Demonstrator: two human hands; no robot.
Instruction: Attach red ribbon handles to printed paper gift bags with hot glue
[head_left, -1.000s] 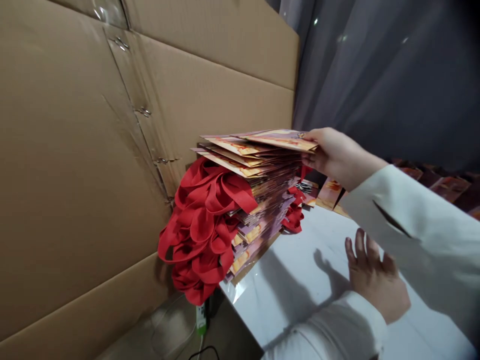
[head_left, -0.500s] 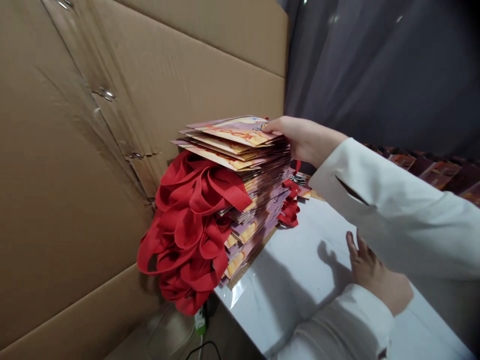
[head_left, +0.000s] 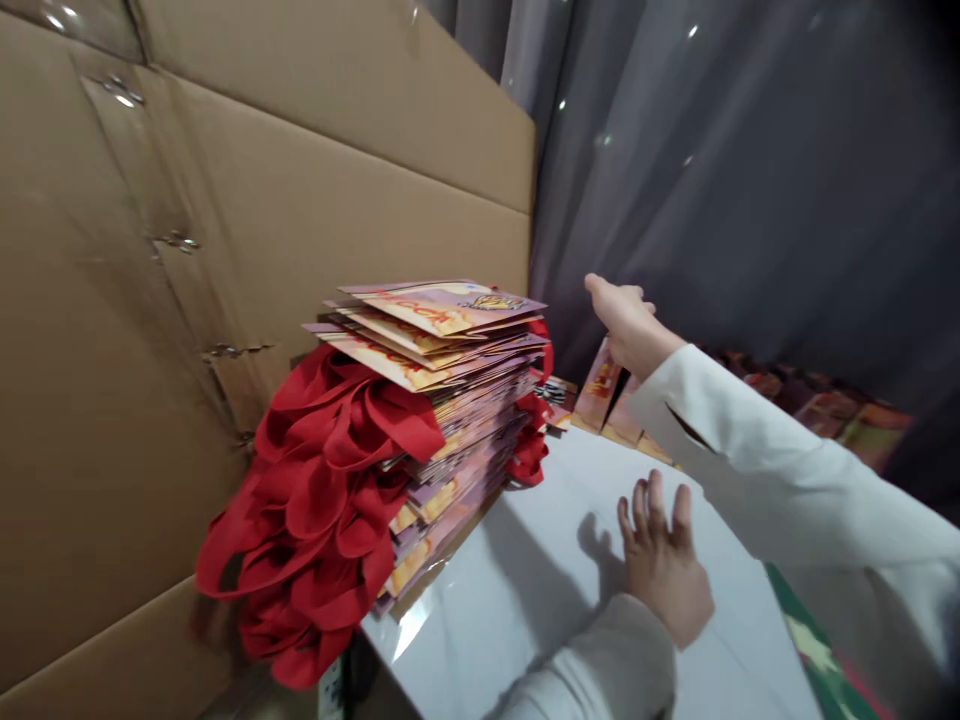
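Against the cardboard, the bag stack sits at the table's 9 o'clock edge, red handles spilling over. Your right hand has just let go of the top bag and hangs at the stack's 3 o'clock, fingers loose and empty. Your left hand lies flat at 5 o'clock, fingers spread.

Single head-worn view, aimed forward and down, tilted. Close in: left hand flat on white table at lower centre, right hand raised just beyond it. Bag stack sits left of both hands, cardboard wall further left.
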